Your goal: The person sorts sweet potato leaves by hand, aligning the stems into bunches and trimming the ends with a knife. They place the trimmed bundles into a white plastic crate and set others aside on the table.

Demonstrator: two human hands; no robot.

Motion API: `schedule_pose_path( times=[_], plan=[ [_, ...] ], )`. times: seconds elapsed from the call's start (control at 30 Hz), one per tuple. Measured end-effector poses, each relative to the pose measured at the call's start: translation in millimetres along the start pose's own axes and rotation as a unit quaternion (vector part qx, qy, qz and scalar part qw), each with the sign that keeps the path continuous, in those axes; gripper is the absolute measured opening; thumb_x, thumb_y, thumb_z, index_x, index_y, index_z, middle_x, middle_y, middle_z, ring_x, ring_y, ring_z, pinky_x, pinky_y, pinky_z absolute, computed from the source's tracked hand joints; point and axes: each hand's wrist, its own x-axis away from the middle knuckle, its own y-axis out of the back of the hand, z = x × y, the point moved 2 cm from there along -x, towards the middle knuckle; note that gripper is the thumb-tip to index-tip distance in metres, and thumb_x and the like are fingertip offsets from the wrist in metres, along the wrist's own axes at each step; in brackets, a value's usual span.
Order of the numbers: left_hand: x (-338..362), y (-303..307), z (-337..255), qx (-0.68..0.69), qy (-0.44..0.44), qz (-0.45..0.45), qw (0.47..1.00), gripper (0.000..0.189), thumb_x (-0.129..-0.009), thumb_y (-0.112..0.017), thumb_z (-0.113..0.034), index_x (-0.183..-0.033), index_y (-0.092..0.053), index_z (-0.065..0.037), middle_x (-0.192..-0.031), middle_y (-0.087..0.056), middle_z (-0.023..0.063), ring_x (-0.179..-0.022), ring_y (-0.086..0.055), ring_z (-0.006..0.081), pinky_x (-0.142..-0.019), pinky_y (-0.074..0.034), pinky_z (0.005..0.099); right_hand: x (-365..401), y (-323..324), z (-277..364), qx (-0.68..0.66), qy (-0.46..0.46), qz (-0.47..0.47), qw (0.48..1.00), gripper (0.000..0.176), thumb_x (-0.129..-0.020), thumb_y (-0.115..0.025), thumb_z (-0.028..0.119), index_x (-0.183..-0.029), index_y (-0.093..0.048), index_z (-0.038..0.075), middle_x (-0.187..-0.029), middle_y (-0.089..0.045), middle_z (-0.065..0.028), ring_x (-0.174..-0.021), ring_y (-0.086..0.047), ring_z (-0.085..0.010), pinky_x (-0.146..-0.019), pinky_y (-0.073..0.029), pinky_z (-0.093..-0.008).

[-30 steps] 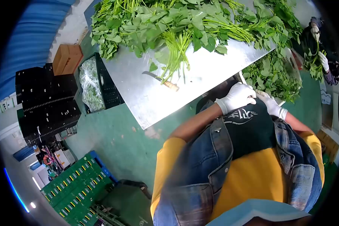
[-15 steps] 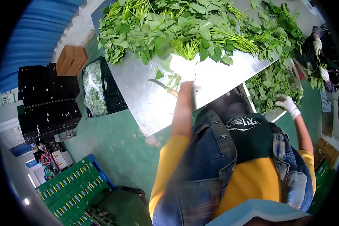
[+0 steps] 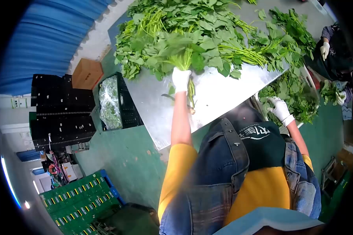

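Gripping the bunch (image 3: 180, 61) by its stems in the left hand (image 3: 181, 80), fingers closed around them. Held over the table (image 3: 223, 85), leaves toward the pile (image 3: 208, 31) on its far side. Best to close evenly just below the leaves, firm enough to hold every stem, gentle enough not to bruise. Lift clear rather than drag, to avoid snagging the pile. Mind the knife (image 3: 191, 111) on the table, partly hidden by the left forearm.

With the right hand (image 3: 279, 110), reaching to the leaves (image 3: 292, 94) in the white crate (image 3: 313, 85), just beside the table's right edge; fingers bent, slightly apart, impossible to tell whether pinching any. Better to touch lightly there. Farther right of the table, a co-worker's hand (image 3: 324, 51); left of it, a dark crate (image 3: 128, 105) with bagged greens (image 3: 110, 103).
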Motion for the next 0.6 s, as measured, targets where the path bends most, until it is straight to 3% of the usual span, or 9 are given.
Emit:
schedule_pose_path(
  times=[0.13,0.27,0.3,0.37,0.4,0.43,0.5,0.53,0.6],
  plan=[
    [28,87,-60,0.345,0.110,0.058,0.930,0.026,-0.068,-0.063,-0.003,-0.093,-0.055,0.002,-0.079,-0.063,0.0147,-0.068,-0.063,0.0264,-0.066,-0.052,0.0338,-27,19,23,-0.066,0.060,-0.029,0.996,0.048,-0.067,-0.072,0.017,-0.112,-0.059,0.007,-0.107,-0.060,-0.0170,-0.098,-0.058,-0.0340,-0.085,-0.047,-0.0389],
    [55,89,-81,0.646,0.113,0.061,0.753,0.030,-0.076,-0.056,0.005,-0.106,-0.052,0.003,-0.089,-0.062,0.0153,-0.075,-0.062,0.0216,-0.072,-0.053,0.0326,-56,97,133,-0.261,0.055,0.059,0.962,0.046,-0.077,-0.066,0.015,-0.120,-0.056,0.003,-0.116,-0.060,-0.0123,-0.105,-0.057,-0.0206,-0.089,-0.044,-0.0312],
    [64,82,-94,0.669,0.126,0.075,0.728,0.032,-0.077,-0.056,0.004,-0.108,-0.051,0.003,-0.092,-0.063,0.0158,-0.076,-0.062,0.0217,-0.072,-0.053,0.0327,-69,87,138,-0.416,0.104,0.002,0.903,0.050,-0.080,-0.063,0.017,-0.127,-0.051,0.004,-0.121,-0.057,-0.0095,-0.109,-0.054,-0.0201,-0.092,-0.042,-0.0309],
    [76,48,-100,0.715,0.119,0.099,0.681,0.032,-0.078,-0.056,0.003,-0.110,-0.051,0.002,-0.095,-0.063,0.0154,-0.077,-0.062,0.0219,-0.073,-0.054,0.0326,-86,105,175,-0.351,0.296,-0.121,0.880,0.060,-0.082,-0.062,0.018,-0.136,-0.039,0.005,-0.128,-0.050,-0.0125,-0.117,-0.048,-0.0207,-0.098,-0.038,-0.0321],
    [92,38,-115,0.663,0.086,0.062,0.741,0.031,-0.078,-0.056,0.003,-0.109,-0.052,0.001,-0.094,-0.063,0.0137,-0.077,-0.062,0.0212,-0.072,-0.054,0.0316,-92,116,194,-0.274,0.317,-0.130,0.898,0.065,-0.082,-0.062,0.017,-0.139,-0.034,0.004,-0.133,-0.046,-0.0149,-0.121,-0.045,-0.0215,-0.101,-0.036,-0.0329],
    [101,32,-121,0.644,0.050,0.080,0.759,0.029,-0.079,-0.057,0.002,-0.107,-0.054,0.001,-0.094,-0.064,0.0124,-0.078,-0.062,0.0204,-0.072,-0.053,0.0307,-88,130,219,-0.475,0.172,0.004,0.863,0.079,-0.077,-0.067,0.019,-0.142,-0.025,0.004,-0.133,-0.046,-0.0155,-0.121,-0.045,-0.0230,-0.101,-0.036,-0.0334],
    [119,30,-134,0.495,0.009,0.041,0.868,0.027,-0.079,-0.057,0.000,-0.107,-0.055,0.002,-0.093,-0.063,0.0108,-0.079,-0.062,0.0202,-0.072,-0.053,0.0309,-98,118,233,-0.441,0.223,0.046,0.868,0.099,-0.068,-0.074,0.027,-0.144,-0.016,0.003,-0.134,-0.044,-0.0178,-0.122,-0.045,-0.0263,-0.101,-0.035,-0.0319],
    [121,15,-139,0.755,0.088,0.118,0.638,0.026,-0.081,-0.057,-0.001,-0.106,-0.056,0.002,-0.093,-0.063,0.0098,-0.080,-0.062,0.0201,-0.074,-0.053,0.0318,-99,109,235,-0.391,0.223,0.038,0.892,0.106,-0.064,-0.076,0.031,-0.145,-0.013,0.003,-0.134,-0.044,-0.0191,-0.121,-0.047,-0.0280,-0.100,-0.036,-0.0310],
    [127,12,-131,0.752,0.080,0.123,0.643,0.027,-0.084,-0.053,-0.002,-0.110,-0.054,0.002,-0.098,-0.061,0.0102,-0.085,-0.061,0.0205,-0.078,-0.052,0.0328,-100,98,232,-0.299,0.195,0.079,0.931,0.117,-0.060,-0.079,0.039,-0.144,-0.008,0.000,-0.134,-0.043,-0.0220,-0.117,-0.050,-0.0307,-0.096,-0.040,-0.0295]
  ],
)
